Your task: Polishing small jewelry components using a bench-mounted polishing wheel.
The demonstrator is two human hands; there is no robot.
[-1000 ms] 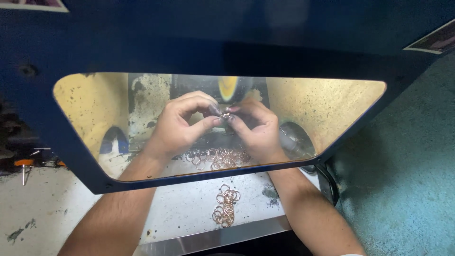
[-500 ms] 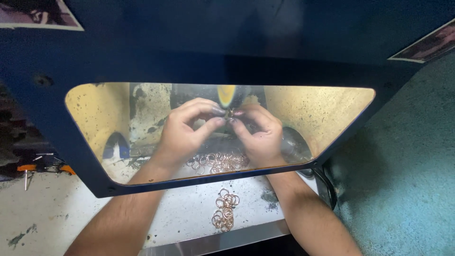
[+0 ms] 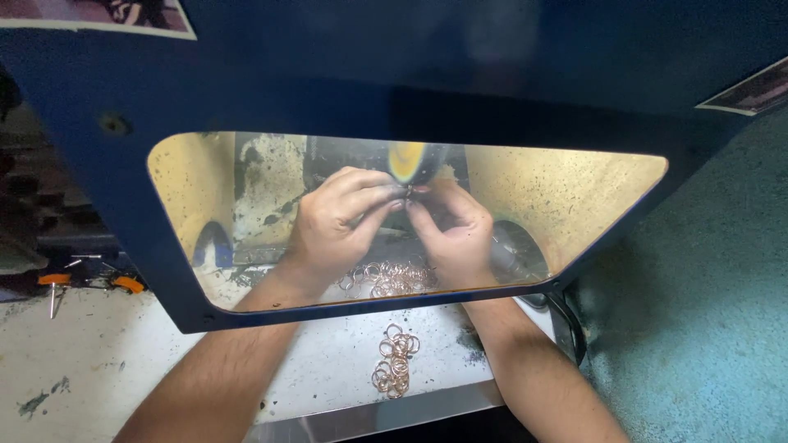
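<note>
Both hands pinch one small ring (image 3: 408, 191) at the buffing wheel (image 3: 408, 162): left hand (image 3: 336, 226) and right hand (image 3: 453, 234) fingertips stay closed tight; loose rings (image 3: 396, 359) lie near the bench's front edge.

Left hand (image 3: 336, 226) and right hand (image 3: 451, 234): both behind clear window (image 3: 574, 193) of blue guard panel (image 3: 460, 74), fingertips meeting on small ring (image 3: 408, 192), barely visible, held just below spinning yellowish wheel (image 3: 408, 161). Loose copper-coloured rings (image 3: 387, 277): heap under hands, behind window. Second cluster of rings (image 3: 395, 361): on pale dusty bench (image 3: 98, 361), nearer to viewer, between forearms. Orange-handled tools (image 3: 90, 283): far left on bench. Teal floor (image 3: 706, 312): right.
</note>
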